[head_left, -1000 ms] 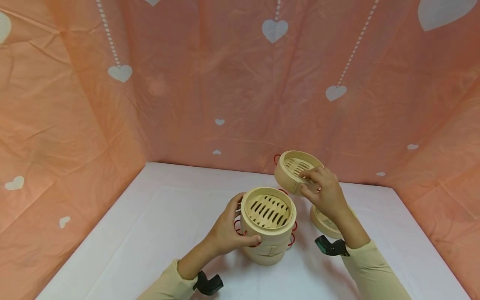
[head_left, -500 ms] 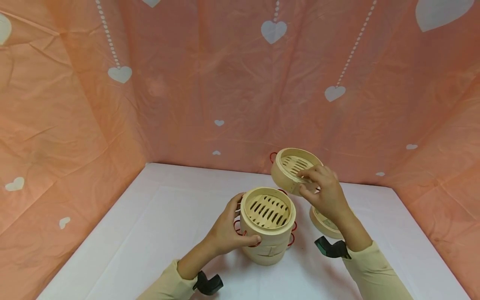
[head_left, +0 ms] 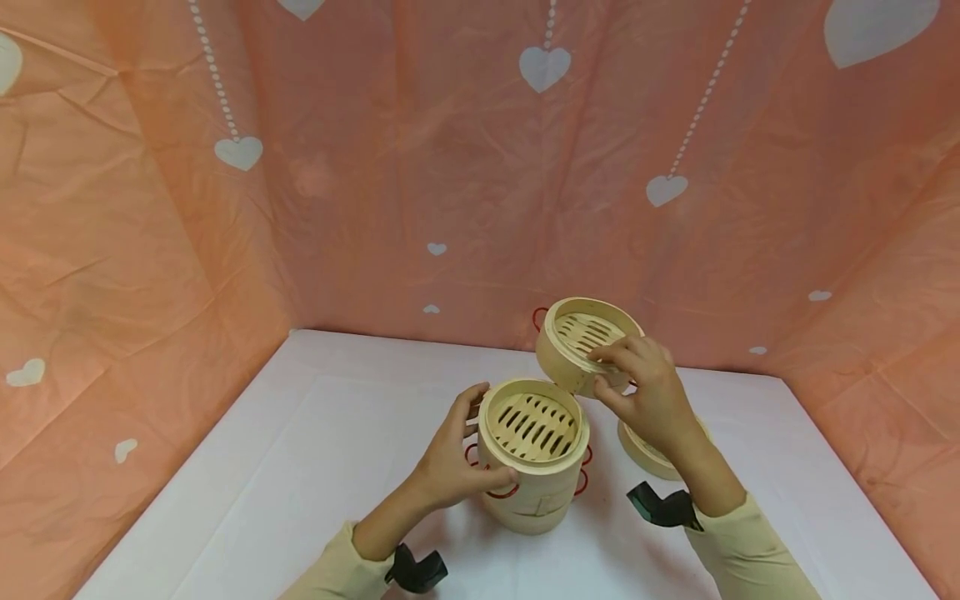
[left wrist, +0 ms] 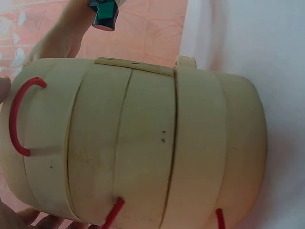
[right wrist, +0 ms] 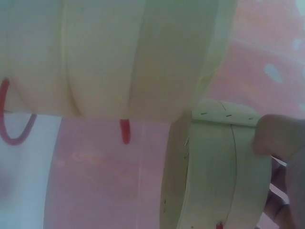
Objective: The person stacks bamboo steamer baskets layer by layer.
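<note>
A stack of pale bamboo steamer baskets (head_left: 534, 496) stands on the white table, its top tier showing a slatted floor. My left hand (head_left: 452, 471) holds the stack's upper left side, thumb across the front and fingers behind. Red loop handles stick out from the tiers, as the left wrist view shows on the stack (left wrist: 143, 138). My right hand (head_left: 651, 392) pinches the near right rim of another steamer basket (head_left: 558, 357), raised and tilted just behind the stack. In the right wrist view that held basket (right wrist: 214, 167) has its lower edge right at the stack's upper rim.
On the white table (head_left: 360, 408), to the right of the stack, lies a round bamboo piece (head_left: 647, 457), partly hidden under the right forearm. An orange-pink cloth (head_left: 360, 208) with white hearts hangs around the table's back and sides.
The raised basket has shifted slightly left, and its lower edge now overlaps the stack's back rim in the head view. My left hand stays at the stack, its fingers slightly more spread.
</note>
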`<state>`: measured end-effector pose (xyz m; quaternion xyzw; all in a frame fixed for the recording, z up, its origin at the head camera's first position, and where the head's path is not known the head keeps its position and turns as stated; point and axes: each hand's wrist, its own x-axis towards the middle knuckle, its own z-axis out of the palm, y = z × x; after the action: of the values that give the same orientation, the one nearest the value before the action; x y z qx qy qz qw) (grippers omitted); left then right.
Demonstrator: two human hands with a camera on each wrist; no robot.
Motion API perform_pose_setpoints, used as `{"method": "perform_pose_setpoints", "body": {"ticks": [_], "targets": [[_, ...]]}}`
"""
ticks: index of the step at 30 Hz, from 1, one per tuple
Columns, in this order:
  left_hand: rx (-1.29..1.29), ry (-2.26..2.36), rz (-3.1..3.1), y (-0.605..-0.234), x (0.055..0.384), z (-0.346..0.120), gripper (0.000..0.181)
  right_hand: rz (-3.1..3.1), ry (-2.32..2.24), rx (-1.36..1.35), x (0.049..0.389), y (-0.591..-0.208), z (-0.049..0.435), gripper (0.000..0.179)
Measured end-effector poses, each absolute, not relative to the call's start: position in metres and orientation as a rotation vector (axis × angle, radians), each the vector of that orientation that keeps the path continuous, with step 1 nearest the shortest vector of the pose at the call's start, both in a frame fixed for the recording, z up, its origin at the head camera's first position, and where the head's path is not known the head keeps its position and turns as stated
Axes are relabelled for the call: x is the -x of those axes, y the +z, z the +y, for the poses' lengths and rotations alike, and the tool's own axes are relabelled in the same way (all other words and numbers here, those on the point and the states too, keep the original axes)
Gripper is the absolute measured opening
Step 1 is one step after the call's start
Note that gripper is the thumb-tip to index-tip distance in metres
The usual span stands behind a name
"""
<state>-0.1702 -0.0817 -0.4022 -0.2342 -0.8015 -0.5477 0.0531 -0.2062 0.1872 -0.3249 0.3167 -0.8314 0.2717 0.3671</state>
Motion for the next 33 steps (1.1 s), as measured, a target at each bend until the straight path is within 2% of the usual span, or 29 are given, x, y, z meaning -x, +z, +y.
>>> {"method": "perform_pose_setpoints", "body": {"ticks": [33], "targets": [[0.669,-1.816,-2.429,-0.397,0.170,-0.082,0.099,-2.075,0.712,-1.010,0.170,-0.316,0.161,0.032]]}}
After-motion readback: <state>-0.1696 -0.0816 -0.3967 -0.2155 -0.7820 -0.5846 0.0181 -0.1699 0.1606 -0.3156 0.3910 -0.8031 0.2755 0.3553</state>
